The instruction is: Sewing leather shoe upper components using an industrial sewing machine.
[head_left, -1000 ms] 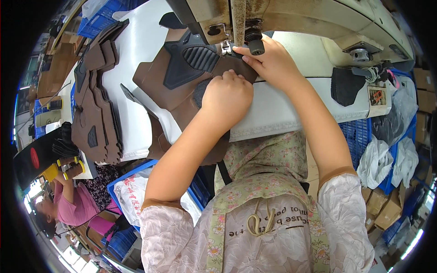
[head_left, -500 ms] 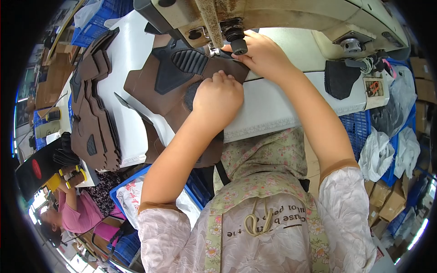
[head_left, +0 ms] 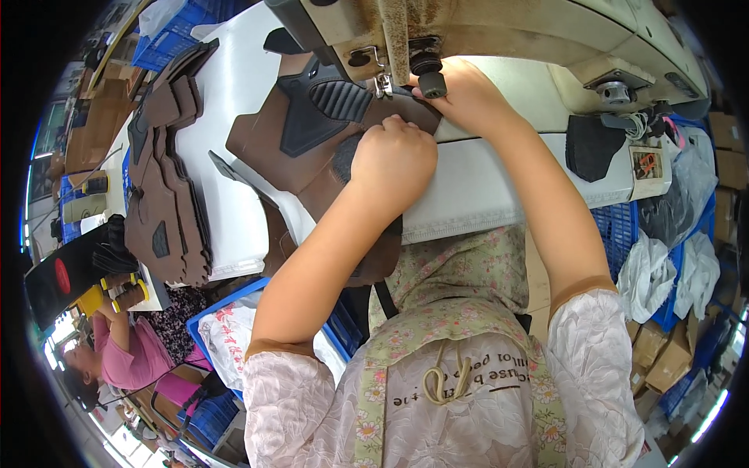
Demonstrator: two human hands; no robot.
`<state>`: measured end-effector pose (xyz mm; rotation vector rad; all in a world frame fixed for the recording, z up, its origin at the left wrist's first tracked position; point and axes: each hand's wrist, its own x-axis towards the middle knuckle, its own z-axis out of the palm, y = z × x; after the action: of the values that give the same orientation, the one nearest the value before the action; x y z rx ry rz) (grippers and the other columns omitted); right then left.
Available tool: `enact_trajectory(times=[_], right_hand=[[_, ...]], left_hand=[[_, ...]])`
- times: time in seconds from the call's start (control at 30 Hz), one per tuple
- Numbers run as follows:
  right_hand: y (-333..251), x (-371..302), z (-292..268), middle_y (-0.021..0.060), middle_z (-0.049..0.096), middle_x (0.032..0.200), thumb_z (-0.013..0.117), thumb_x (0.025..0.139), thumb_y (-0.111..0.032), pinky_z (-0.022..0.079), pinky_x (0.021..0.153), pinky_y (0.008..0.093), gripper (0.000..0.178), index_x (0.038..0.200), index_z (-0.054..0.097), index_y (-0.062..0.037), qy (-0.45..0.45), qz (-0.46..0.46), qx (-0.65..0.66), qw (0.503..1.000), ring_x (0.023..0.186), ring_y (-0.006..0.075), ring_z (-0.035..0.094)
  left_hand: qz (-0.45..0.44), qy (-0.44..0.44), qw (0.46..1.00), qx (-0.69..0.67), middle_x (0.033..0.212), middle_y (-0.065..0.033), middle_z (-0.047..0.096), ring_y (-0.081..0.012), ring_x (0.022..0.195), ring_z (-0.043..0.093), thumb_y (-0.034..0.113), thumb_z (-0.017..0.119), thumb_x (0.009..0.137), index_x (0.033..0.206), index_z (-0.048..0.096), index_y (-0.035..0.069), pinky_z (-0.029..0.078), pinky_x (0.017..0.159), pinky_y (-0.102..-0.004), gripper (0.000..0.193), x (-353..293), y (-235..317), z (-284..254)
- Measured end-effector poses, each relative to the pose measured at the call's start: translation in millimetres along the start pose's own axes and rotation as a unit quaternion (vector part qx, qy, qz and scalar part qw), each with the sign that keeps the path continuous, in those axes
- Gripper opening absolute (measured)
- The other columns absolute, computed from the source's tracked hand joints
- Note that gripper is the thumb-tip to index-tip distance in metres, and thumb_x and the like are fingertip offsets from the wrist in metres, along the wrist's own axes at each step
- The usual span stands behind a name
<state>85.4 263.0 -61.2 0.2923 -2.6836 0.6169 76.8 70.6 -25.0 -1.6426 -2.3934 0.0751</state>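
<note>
A brown leather piece [head_left: 253, 144] lies across the white bed of a sewing machine [head_left: 507, 27], and part of it hangs over the front edge. A black patch with a ribbed pad [head_left: 339, 101] is on it, close to the presser foot [head_left: 381, 86]. My left hand [head_left: 395, 162] is closed on the near part of the leather, its fingertips curled under and hidden. My right hand [head_left: 466, 97] pinches the leather's far right edge beside the presser foot. A dark knob on the machine covers some of its fingers.
At the left lies a stack of brown cut pieces [head_left: 160, 203]. A black piece [head_left: 593, 147] rests on the bed's right end. Blue crates [head_left: 612, 226] and plastic bags stand to the right. A person in pink [head_left: 136, 351] sits at the lower left.
The whole view has shifted slightly, so the machine and leather appear a little further right. Both hands keep their places on the leather near the presser foot.
</note>
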Motion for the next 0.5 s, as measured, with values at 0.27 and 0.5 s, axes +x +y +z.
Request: enact_trajectory(times=[0.27, 0.5], right_hand=[[-3.2, 2.2, 0.0, 0.0036, 0.064, 0.118, 0.065, 0.087, -0.025, 0.044, 0.095, 0.0408, 0.019, 0.102, 0.070, -0.0139, -0.001, 0.025, 0.007, 1.000, 0.111, 0.0271, 0.056], [-3.1, 2.8, 2.0, 0.0034, 0.064, 0.117, 0.065, 0.086, -0.024, 0.044, 0.095, 0.0398, 0.019, 0.102, 0.070, -0.0136, 0.002, 0.026, 0.007, 1.000, 0.110, 0.0273, 0.057]], left_hand=[[-0.003, 0.025, 1.000, -0.004, 0.091, -0.0202, 0.071, -0.0242, 0.079, 0.068, 0.012, 0.061, 0.073, 0.089, 0.067, -0.002, 0.055, 0.062, -0.0326, 0.023, 0.5, -2.7, 6.0], [-0.006, 0.015, 1.000, 0.008, 0.095, -0.0212, 0.071, -0.0252, 0.083, 0.069, 0.012, 0.060, 0.074, 0.091, 0.067, -0.003, 0.055, 0.064, -0.0325, 0.024, 0.7, -3.6, 5.0]])
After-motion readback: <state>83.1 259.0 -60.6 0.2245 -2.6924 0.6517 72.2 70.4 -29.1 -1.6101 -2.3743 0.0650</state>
